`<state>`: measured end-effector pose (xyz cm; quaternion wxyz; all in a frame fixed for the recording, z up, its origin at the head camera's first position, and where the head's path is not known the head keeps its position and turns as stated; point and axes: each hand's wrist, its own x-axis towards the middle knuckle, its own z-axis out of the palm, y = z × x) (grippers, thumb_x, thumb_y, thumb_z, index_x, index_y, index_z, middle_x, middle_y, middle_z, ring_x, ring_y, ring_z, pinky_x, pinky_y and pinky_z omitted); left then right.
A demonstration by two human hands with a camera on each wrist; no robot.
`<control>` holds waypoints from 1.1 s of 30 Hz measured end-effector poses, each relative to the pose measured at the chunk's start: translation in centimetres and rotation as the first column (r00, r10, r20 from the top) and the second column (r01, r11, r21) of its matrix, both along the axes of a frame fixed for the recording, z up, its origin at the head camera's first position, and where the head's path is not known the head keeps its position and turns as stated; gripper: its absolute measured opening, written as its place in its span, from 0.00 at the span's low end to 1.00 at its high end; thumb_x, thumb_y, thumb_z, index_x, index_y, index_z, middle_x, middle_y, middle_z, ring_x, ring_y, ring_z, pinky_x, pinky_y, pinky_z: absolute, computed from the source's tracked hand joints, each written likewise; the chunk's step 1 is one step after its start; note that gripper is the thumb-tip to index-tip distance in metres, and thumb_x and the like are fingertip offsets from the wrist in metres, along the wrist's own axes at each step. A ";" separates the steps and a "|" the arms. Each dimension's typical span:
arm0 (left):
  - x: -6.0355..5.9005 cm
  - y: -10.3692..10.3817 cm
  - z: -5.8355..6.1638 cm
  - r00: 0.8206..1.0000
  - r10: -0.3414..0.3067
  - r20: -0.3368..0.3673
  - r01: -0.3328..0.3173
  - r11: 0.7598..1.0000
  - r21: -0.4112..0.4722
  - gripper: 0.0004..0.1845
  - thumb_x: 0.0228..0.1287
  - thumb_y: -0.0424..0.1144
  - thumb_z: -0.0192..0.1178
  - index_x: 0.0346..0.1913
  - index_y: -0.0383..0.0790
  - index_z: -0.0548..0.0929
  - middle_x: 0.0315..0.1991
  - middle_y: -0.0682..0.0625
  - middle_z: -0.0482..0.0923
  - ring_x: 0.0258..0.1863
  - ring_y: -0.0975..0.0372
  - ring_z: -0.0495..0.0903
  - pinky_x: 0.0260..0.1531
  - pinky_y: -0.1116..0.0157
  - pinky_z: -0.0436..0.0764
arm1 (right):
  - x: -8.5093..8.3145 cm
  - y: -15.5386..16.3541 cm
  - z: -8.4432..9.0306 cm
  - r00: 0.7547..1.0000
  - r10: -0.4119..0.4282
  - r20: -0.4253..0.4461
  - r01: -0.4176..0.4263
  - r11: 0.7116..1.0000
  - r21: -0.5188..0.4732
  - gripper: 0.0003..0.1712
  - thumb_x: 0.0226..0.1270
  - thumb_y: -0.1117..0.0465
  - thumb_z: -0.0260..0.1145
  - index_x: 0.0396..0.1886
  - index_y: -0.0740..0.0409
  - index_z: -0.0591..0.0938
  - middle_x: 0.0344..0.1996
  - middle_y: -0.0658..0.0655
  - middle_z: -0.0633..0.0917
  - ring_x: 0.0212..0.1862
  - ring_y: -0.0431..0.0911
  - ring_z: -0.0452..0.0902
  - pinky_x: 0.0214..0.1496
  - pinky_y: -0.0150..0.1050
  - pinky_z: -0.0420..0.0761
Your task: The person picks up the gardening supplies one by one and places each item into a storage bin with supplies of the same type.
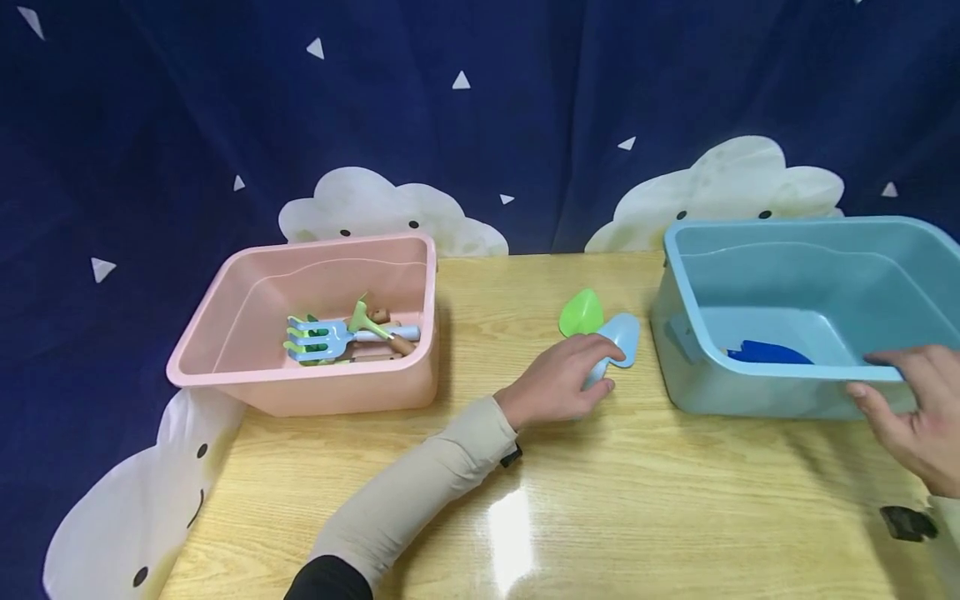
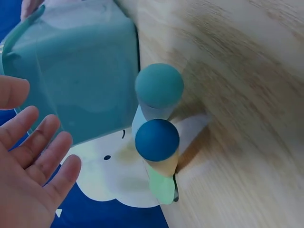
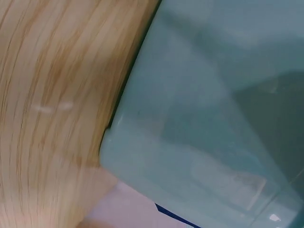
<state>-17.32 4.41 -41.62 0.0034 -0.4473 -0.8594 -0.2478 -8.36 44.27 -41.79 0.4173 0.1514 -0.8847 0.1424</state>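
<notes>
My left hand [image 1: 558,379] hovers over a light blue trowel [image 1: 624,337] lying on the table, its thumb and fingers on either side of the handle in the head view. In the left wrist view the fingers are spread and apart from the two round handle ends. A green trowel [image 1: 581,312] lies beside the blue one; its tan handle has a dark blue end [image 2: 157,140]. At the right, my right hand [image 1: 926,408] grips the near rim of a blue bin [image 1: 682,375], fingers inside and thumb outside. A dark blue piece [image 1: 772,352] lies in that bin, partly hidden.
A pink bin [image 1: 300,385] stands at the left, holding a light blue hand fork [image 1: 322,337], a small green tool with a wooden handle [image 1: 367,321] and other pieces. Behind the wooden table [image 1: 600,508] hangs a dark blue curtain [image 1: 525,125] with clouds.
</notes>
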 end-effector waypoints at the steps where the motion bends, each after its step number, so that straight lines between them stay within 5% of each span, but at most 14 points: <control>1: 0.0 -0.1 0.0 1.000 0.006 -0.007 -0.006 1.000 0.001 0.19 0.67 0.42 0.56 0.59 0.45 0.78 0.59 0.56 0.79 0.65 0.64 0.74 0.67 0.71 0.68 | -0.1 0.0 0.1 1.000 -0.004 0.000 0.004 1.000 0.009 0.53 0.65 0.24 0.46 0.36 0.76 0.80 0.27 0.75 0.77 0.30 0.69 0.68 0.42 0.49 0.68; 3: -0.1 -0.2 -0.1 1.000 0.015 -0.022 -0.014 1.000 0.010 0.18 0.66 0.42 0.56 0.58 0.45 0.79 0.58 0.56 0.80 0.63 0.63 0.75 0.67 0.70 0.68 | -0.1 -0.1 0.2 1.000 -0.013 0.007 0.013 0.999 0.034 0.53 0.66 0.24 0.44 0.34 0.76 0.79 0.24 0.73 0.76 0.27 0.68 0.67 0.35 0.56 0.59; 15: -0.9 -1.0 -1.0 0.999 0.046 0.005 -0.046 0.999 0.019 0.18 0.68 0.41 0.55 0.58 0.43 0.80 0.58 0.53 0.80 0.64 0.60 0.75 0.67 0.66 0.70 | -0.2 -0.4 0.8 0.999 -0.030 0.025 0.028 0.997 0.071 0.53 0.66 0.23 0.42 0.30 0.74 0.78 0.20 0.71 0.74 0.25 0.67 0.66 0.33 0.58 0.59; 25: -2.8 -2.4 -1.9 0.990 0.126 0.063 -0.127 0.992 0.011 0.18 0.68 0.42 0.55 0.58 0.42 0.80 0.58 0.51 0.80 0.60 0.60 0.77 0.63 0.64 0.74 | 0.0 -0.3 0.7 0.999 -0.036 0.011 0.035 0.997 0.065 0.53 0.65 0.22 0.43 0.28 0.74 0.77 0.19 0.70 0.73 0.25 0.66 0.64 0.34 0.59 0.57; 33: -3.5 -1.9 -2.8 0.953 0.232 0.193 -0.222 0.972 -0.072 0.20 0.69 0.43 0.54 0.61 0.40 0.78 0.55 0.48 0.80 0.50 0.61 0.80 0.50 0.64 0.80 | 0.0 -0.1 0.7 1.000 -0.011 -0.018 0.011 1.000 0.000 0.52 0.65 0.23 0.47 0.26 0.74 0.77 0.18 0.69 0.72 0.25 0.66 0.62 0.32 0.54 0.54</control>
